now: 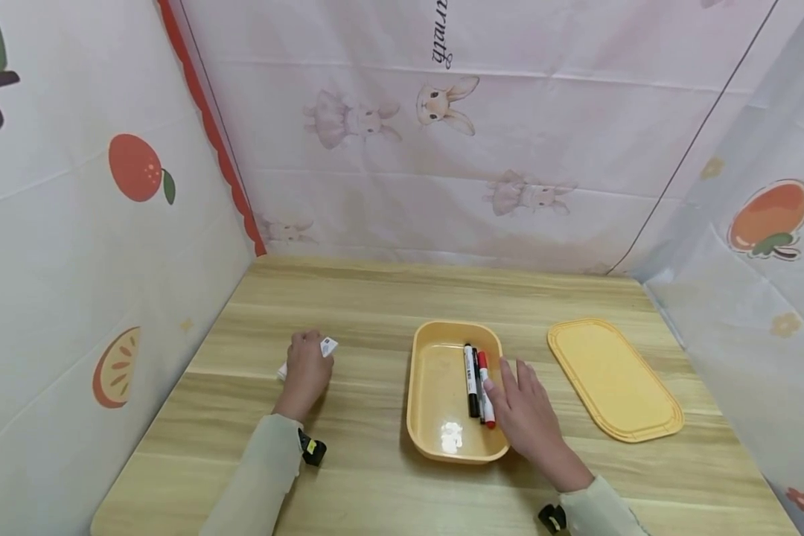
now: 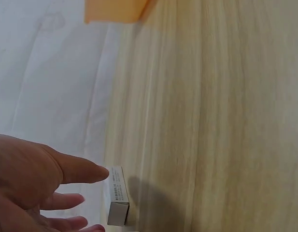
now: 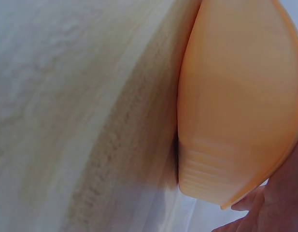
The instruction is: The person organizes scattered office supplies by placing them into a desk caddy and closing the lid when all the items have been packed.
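Observation:
At the left of the table, my left hand (image 1: 310, 366) reaches over a small white box whose end (image 1: 328, 346) peeks out beside it. The left wrist view has the white box (image 2: 118, 193) with printing on its side; the thumb tip is right at its edge and the other fingers are apart from it. My right hand (image 1: 528, 409) rests at the right rim of a yellow tub (image 1: 435, 447), fingers extended and thumb over the inside. Inside the tub lie a black-capped marker (image 1: 471, 380), a red-capped marker (image 1: 485, 394) and a dark pen (image 1: 479, 372) between them.
A yellow lid (image 1: 616, 380) lies flat on the wooden table (image 1: 368, 476), right of the tub. Printed cloth walls (image 1: 388, 149) border the table at the back, left and right.

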Available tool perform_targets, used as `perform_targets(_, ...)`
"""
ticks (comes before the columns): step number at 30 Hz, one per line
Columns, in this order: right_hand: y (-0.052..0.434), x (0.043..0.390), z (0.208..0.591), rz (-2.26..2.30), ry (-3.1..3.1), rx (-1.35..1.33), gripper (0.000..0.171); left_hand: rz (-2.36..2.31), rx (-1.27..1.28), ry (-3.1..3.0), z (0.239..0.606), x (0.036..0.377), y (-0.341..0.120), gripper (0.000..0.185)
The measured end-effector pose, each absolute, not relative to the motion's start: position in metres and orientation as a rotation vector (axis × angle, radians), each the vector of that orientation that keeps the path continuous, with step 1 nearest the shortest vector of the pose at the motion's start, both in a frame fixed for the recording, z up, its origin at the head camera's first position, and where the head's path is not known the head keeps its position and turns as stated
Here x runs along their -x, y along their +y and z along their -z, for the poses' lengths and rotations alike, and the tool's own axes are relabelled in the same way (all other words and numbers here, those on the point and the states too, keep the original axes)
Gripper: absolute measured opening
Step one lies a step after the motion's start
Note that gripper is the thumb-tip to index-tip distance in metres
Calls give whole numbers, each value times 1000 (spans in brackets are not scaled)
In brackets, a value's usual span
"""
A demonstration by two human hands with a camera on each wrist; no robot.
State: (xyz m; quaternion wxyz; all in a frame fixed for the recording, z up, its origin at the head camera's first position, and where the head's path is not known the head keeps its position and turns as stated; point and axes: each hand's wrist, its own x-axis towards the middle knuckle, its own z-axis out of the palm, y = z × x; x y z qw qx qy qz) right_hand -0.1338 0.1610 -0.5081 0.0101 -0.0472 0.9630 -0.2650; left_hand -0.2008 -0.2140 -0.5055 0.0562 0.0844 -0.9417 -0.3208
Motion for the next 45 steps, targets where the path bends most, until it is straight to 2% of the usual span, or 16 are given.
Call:
perform_targets(29, 160, 134, 516, 870, 2988, 139, 72, 896, -237, -2888, 521, 202, -213, 34)
perform_targets(45, 161, 137, 513, 851, 3002, 126, 76, 1103, -191, -2687, 495, 191, -176, 32)
